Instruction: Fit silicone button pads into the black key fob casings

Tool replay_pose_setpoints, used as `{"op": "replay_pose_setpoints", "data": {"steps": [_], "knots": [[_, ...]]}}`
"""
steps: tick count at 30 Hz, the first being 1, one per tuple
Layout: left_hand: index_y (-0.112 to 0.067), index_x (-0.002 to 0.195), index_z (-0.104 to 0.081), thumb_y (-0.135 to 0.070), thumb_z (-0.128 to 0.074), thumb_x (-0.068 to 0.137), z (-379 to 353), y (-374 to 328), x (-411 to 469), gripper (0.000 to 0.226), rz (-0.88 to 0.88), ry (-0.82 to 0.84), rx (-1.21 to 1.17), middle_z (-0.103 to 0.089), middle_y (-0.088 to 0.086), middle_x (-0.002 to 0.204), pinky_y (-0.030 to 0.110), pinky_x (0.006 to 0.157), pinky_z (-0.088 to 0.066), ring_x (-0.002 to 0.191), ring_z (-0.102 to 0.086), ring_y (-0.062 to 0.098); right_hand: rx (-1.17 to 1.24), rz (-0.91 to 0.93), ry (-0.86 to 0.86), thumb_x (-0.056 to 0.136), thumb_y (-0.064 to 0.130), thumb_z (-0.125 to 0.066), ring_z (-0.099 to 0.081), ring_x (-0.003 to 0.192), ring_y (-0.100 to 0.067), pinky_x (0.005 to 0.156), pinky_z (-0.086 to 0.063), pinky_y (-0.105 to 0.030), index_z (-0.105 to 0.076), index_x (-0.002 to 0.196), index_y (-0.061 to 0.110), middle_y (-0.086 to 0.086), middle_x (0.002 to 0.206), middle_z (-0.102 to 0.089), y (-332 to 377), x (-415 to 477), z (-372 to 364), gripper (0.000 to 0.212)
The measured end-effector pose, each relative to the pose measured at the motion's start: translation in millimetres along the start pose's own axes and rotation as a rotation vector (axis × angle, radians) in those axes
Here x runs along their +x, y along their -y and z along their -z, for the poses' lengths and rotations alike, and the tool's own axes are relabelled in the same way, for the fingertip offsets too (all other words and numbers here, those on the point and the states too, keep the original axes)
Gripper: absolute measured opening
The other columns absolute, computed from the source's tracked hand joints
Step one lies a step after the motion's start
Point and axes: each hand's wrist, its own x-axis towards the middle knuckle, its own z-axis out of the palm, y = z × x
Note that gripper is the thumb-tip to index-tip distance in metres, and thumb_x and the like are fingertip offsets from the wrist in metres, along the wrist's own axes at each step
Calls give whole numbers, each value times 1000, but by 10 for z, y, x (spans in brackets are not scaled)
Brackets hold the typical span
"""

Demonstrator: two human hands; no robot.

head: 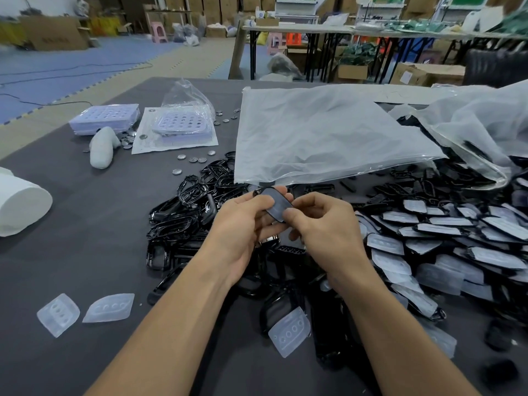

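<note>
Both hands hold one black key fob casing (276, 206) above the table's middle, a pale silicone pad showing in it. My left hand (243, 224) grips its left side, thumb on top. My right hand (323, 221) pinches its right lower edge with thumb and curled fingers. Under the hands lies a heap of empty black casings (183, 215). To the right sit several casings with pads fitted (440, 241). Loose translucent silicone pads lie at the near left (58, 314) (110, 307) and near centre (290, 331).
A large clear plastic bag (320, 132) covers the table's far middle, another bag (480, 121) at far right. Purple trays (105, 118) (180, 125), scattered coin cells (197, 159), a white glove (101, 150) and a white roll (20, 205) sit at left on the grey table (85, 252).
</note>
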Motion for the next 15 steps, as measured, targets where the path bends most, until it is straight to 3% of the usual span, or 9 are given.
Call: {"op": "replay_pose_setpoints", "data": {"steps": [4,8,11,15], "knots": [[-6,106,-77,2,-50,94,-24,-36,-32,30,-41,-24,74,-79,12,99,29,67,-61,82,-76,20,123,-28,-7,81,7,-75,-61,49,-15,54,-45,-29,-75,70,29,-3,59,-70,13,30,22,25],[-15,90,-82,2,-67,89,-26,-29,-36,22,-193,-179,348,-78,11,81,22,58,-55,67,-67,17,161,-46,3,72,14,-73,-58,47,-15,47,-43,-26,-75,68,28,-3,59,-70,30,45,37,15],[-13,86,-80,4,-68,90,-39,-36,-55,22,-179,-167,342,-78,7,75,18,54,-53,59,-68,11,161,-52,-43,79,8,-73,-57,48,-13,52,-45,-29,-76,68,28,1,58,-68,3,62,33,24],[-12,89,-80,4,-66,94,-54,-33,-65,22,-156,-144,322,-80,10,80,20,59,-57,64,-74,15,167,-40,-46,87,13,-74,-63,52,-12,60,-54,-34,-76,72,27,1,65,-73,9,39,1,20]]}}
